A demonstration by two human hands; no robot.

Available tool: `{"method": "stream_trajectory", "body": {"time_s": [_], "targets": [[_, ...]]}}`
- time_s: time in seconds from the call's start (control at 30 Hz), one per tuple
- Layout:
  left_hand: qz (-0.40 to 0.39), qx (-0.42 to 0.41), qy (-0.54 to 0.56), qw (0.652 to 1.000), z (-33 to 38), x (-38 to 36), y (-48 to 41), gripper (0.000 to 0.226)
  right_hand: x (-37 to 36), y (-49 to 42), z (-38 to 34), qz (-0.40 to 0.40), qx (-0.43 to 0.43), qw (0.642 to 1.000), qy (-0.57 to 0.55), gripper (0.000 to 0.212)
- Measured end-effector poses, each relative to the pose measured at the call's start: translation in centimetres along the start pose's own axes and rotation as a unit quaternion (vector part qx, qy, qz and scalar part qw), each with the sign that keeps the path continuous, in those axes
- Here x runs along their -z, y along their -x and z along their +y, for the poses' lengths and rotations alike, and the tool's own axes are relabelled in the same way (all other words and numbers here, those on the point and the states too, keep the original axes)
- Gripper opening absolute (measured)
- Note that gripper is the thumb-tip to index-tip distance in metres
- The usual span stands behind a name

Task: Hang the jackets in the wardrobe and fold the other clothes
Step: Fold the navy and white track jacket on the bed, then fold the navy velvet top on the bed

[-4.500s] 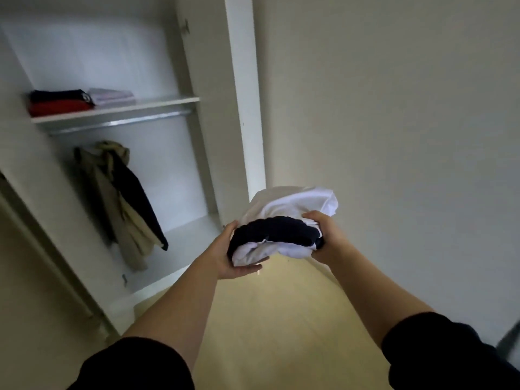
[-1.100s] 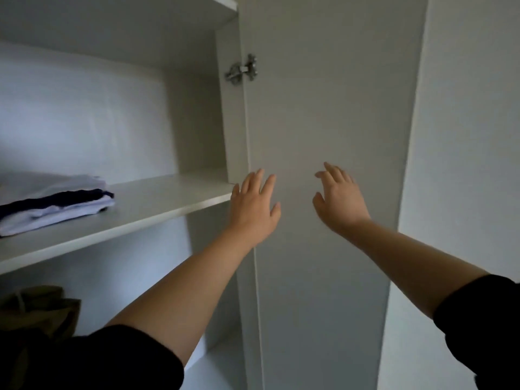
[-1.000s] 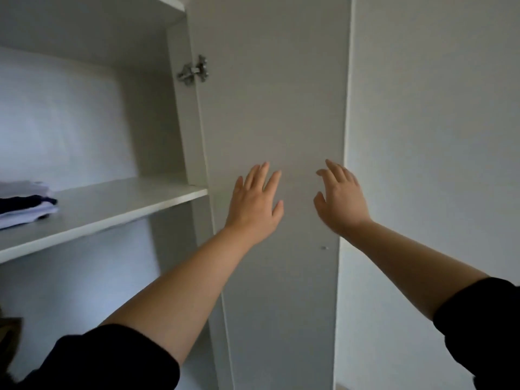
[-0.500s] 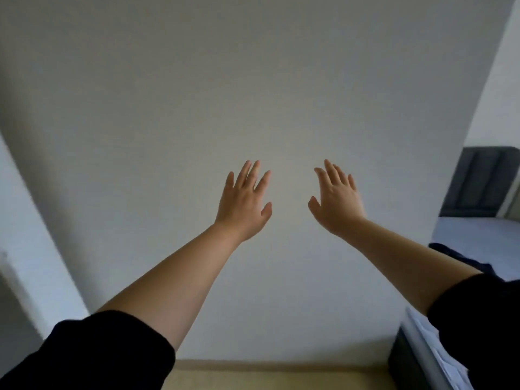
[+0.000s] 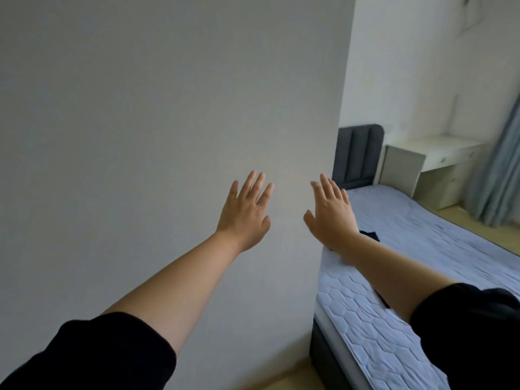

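Note:
My left hand [image 5: 245, 213] is stretched out in front of a plain white wall [image 5: 168, 122], fingers apart and holding nothing. My right hand [image 5: 332, 218] is raised beside it, also spread and holding nothing. A dark garment [image 5: 369, 235] lies on the bed [image 5: 422, 249] at the right, mostly hidden behind my right forearm. The wardrobe and the folded clothes are out of view.
The bed has a pale quilted mattress and a dark grey headboard [image 5: 358, 154]. Beyond it stands a white desk [image 5: 422, 161] by a grey-blue curtain [image 5: 498, 175]. A strip of wooden floor [image 5: 281, 382] runs along the wall's foot.
The view has swung right, away from the wardrobe shelf with the folded clothes, past the wall to the bed. Both hands stay raised and spread.

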State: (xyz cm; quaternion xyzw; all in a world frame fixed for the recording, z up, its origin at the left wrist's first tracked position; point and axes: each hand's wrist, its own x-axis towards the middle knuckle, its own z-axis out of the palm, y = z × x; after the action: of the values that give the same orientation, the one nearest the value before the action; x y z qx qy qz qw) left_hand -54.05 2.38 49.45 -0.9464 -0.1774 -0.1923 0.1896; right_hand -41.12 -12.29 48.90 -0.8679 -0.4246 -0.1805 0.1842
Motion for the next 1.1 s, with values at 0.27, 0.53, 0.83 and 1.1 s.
{"method": "stream_trajectory", "body": {"time_s": [0.27, 0.53, 0.83, 1.1], "targets": [[-0.023, -0.096, 0.037, 0.994, 10.5, -7.8, -11.4, 0.066, -3.6, -4.0, 14.2, -0.036, -0.059, 0.997, 0.033, 0.065], [-0.095, -0.101, 0.058, 0.989, 21.6, -18.0, -19.1, 0.065, -12.1, -7.3, 28.9, -0.131, -0.086, 0.988, 0.021, 0.066], [-0.231, -0.044, 0.151, 0.960, 31.7, -31.2, -21.8, 0.069, -26.0, -5.2, 39.5, -0.233, -0.104, 0.967, -0.008, 0.067], [-0.267, 0.022, 0.226, 0.937, 38.9, -48.0, -14.0, 0.068, -44.1, 3.4, 44.8, -0.321, -0.089, 0.942, 0.033, 0.065]]}}
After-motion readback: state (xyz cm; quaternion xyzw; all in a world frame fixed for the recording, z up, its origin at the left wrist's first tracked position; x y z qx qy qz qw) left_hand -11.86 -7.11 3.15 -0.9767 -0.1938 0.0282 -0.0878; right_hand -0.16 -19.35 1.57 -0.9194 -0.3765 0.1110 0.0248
